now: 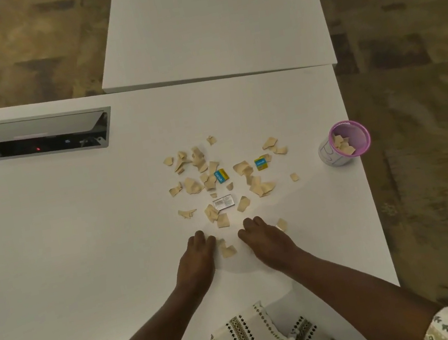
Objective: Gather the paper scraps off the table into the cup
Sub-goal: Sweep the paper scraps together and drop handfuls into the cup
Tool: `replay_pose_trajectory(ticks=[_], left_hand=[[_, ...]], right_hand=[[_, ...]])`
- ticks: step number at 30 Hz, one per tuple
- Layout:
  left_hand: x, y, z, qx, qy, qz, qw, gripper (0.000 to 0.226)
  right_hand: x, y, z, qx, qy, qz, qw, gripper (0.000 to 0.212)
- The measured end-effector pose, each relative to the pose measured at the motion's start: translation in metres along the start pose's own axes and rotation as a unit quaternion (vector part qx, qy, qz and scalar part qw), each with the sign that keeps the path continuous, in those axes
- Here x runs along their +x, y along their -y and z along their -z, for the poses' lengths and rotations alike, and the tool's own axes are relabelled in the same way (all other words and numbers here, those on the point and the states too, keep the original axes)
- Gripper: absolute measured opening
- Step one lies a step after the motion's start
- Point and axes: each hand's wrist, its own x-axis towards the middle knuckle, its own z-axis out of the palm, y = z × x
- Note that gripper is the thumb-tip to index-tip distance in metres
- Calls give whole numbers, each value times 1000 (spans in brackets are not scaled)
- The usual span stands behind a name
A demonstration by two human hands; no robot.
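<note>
White table (77,224): left grip (195,253), right grip (266,241) rest curled, flanking scraps (227,251).

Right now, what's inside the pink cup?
A few tan paper scraps lie inside the cup. Its bottom is hidden under them, so any scraps deeper down cannot be seen.

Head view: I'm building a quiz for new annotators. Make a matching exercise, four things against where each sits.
1 cup
2 cable hatch
3 barcode scrap
4 second table

A set into the tabletop, far left
B beyond the far edge
C by the right edge
D near side of the scrap pile

Pairs: 1-C, 2-A, 3-D, 4-B
</note>
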Motion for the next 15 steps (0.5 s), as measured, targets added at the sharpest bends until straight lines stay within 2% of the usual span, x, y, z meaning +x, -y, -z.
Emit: replay_pose_trajectory(ticks=[3,5,11,13,15], left_hand=[[6,-7,3,-32,-10,20,999,9],[11,-12,4,-79,-21,58,995,7],[28,-30,9,-258,-62,177,948,23],[33,-35,12,-295,-60,213,930,24],[39,-36,11,-314,-51,231,919,23]], right_hand=[[1,-10,-3,116,-28,-76,990,22],[4,-16,0,233,-60,-155,958,14],[7,-35,24,452,-74,-340,822,2],[6,-40,28,517,-81,-376,765,5],[5,-45,30,562,-86,-393,723,8]])
